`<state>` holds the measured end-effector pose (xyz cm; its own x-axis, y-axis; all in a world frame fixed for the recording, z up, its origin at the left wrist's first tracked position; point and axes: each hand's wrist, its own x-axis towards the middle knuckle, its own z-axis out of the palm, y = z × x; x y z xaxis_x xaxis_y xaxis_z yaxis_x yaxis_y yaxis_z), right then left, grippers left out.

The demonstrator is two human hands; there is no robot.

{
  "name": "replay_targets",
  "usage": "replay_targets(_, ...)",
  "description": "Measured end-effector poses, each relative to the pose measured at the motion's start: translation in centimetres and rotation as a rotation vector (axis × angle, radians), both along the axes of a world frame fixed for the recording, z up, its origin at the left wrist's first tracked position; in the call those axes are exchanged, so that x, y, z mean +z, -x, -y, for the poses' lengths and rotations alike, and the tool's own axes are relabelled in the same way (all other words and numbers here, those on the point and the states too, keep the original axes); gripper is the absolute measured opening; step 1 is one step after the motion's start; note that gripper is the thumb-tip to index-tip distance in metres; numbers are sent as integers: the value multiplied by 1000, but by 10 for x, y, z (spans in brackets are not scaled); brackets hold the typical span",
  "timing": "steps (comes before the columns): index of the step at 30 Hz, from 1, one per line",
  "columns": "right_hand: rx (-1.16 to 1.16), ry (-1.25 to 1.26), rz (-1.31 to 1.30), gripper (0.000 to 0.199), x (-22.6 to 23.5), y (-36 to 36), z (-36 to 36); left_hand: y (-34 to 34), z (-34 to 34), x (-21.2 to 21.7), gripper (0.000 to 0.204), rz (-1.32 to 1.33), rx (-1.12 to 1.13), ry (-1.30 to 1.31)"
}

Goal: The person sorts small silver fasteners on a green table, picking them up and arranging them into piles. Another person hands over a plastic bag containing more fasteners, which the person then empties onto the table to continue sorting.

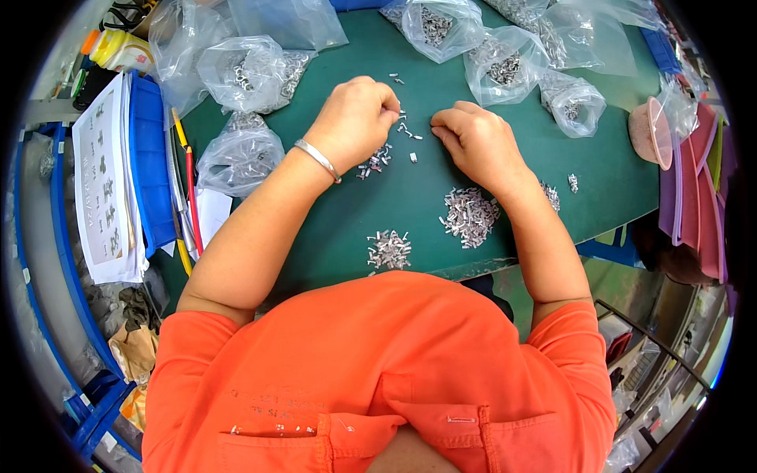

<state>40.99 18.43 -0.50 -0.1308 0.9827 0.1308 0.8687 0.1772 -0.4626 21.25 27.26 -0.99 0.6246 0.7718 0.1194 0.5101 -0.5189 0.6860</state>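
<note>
My left hand [359,118], a metal bangle on its wrist, hovers at the middle of the green table with thumb and fingers pinched together. Small silvery metal pieces [408,131] lie by its fingertips; whether one is between them I cannot make out. Below that wrist sits a little cluster of similar pieces [375,161]. My right hand [479,146] is a short way to the right, its fingertips pressed together and what they hold hidden. A single small metal block [413,158] rests between the hands. Closer to me are a larger heap of metal pieces [470,217] and a smaller heap [389,250].
Open plastic bags of metal parts [251,75] crowd the back left, and more bags [505,63] stand at the back right. A pink cup [650,132] is at the right edge. Blue trays [150,165] with papers and pencils [190,181] line the left side.
</note>
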Motion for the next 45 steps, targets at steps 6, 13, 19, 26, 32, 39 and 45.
replay_targets(6,-46,117,-353,12,-3,-6,-3,-4,13,-8,9,-100,-25,-60)
replay_targets(13,-248,433,-1617,16,19,-36,1,3,10,18,10,121,114,646)
replay_targets(19,-170,131,-369,19,-2,-15,-2,33,6,27,12,757,263,983)
replay_targets(26,73,47,-357,18,3,18,-3,57,15,20,10,904,252,1141)
replay_targets(32,130,20,-79,11,-2,46,-4,46,21,18,10,461,270,817)
replay_targets(39,-34,458,-904,10,7,28,-7,47,32,2,8,58,123,62)
replay_targets(45,-13,654,-1277,12,17,19,-13,50,38,-3,5,60,72,112)
